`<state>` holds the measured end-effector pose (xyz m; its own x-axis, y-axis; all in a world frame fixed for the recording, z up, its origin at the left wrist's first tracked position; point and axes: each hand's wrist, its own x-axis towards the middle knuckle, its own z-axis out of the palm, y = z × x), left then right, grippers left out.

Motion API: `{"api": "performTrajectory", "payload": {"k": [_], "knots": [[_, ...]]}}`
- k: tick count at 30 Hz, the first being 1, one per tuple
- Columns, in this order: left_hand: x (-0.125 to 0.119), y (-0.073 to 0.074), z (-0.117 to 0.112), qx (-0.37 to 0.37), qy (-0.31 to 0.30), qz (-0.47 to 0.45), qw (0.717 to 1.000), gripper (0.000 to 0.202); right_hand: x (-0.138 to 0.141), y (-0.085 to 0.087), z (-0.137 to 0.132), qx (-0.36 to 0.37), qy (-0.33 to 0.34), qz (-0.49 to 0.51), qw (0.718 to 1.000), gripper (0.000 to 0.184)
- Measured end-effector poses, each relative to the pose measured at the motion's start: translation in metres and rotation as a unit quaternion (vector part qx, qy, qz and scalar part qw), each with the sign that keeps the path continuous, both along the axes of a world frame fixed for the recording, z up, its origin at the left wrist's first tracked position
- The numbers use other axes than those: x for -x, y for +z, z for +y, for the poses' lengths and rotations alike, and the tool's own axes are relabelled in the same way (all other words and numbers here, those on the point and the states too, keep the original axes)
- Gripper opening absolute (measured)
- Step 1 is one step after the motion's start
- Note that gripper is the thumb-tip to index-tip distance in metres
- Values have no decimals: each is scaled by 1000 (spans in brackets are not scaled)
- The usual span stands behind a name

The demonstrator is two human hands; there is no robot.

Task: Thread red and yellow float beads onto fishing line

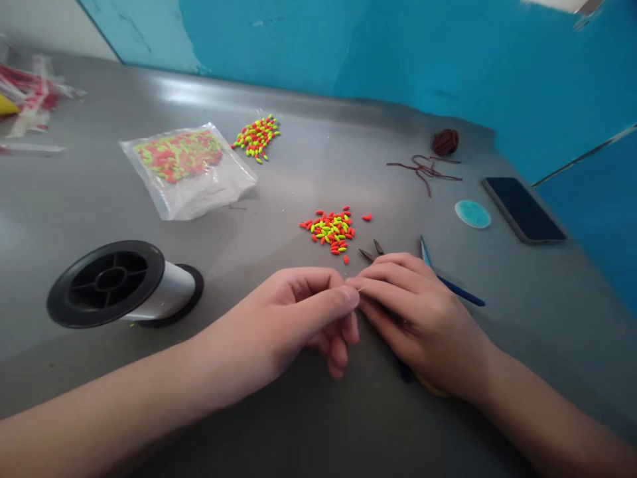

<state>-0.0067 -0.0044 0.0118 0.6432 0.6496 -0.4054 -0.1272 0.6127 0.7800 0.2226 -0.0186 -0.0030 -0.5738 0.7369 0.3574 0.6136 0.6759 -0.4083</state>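
Your left hand (303, 305) pinches a thin pale strand (363, 289) between thumb and forefinger, right beside your right hand (418, 299); whether that one's bunched fingers grip it too, you cannot tell. A cutter (367, 255) lies partly under your right hand, its blades poking out ahead, with a blue tool (462, 293) just beyond. Loose beads (331, 231) block the way forward, and a spool (182, 292) stands beyond your left forearm. You have bare bench (537, 318) to the right, below the phone (525, 209), which lies near the blue wall (562, 86) edging the bench.
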Motion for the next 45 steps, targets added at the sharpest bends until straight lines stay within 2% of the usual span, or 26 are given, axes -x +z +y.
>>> {"api": "performTrajectory", "payload": {"k": [9, 16, 22, 24, 26, 28, 30, 33, 36, 40, 45], "knots": [[5, -1, 0, -21, 52, -11, 998, 24, 0, 3, -2, 27, 30, -14, 999, 18], [3, 10, 1, 31, 117, -12, 993, 9, 5, 5, -7, 27, 60, -25, 997, 16], [2, 7, 1, 61, 90, 15, 994, 12, 7, 5, -8, 62, 32, 10, 997, 15], [2, 6, 0, 39, 70, 30, 996, 18, 6, 8, -8, 76, 0, 32, 997, 12], [3, 6, -1, 2, 40, 68, 997, 24, 6, 13, -9, 104, -59, 77, 990, 13], [3, 7, -2, -34, 10, 108, 993, 30, 5, 18, -11, 160, -121, 154, 967, 13], [3, 8, -3, -64, -8, 133, 989, 33, 6, 23, -12, 240, -152, 254, 925, 10], [2, 11, -4, -109, -14, 140, 984, 33, 7, 25, -13, 343, -147, 368, 852, 9], [1, 13, -5, -136, -4, 132, 982, 33, 7, 24, -13, 399, -127, 421, 804, 9], [1, 14, -5, -144, 3, 131, 981, 37, 7, 23, -14, 435, -106, 452, 772, 8], [1, 15, -6, -149, -6, 138, 979, 39, 8, 25, -15, 443, -99, 448, 770, 15]]}}
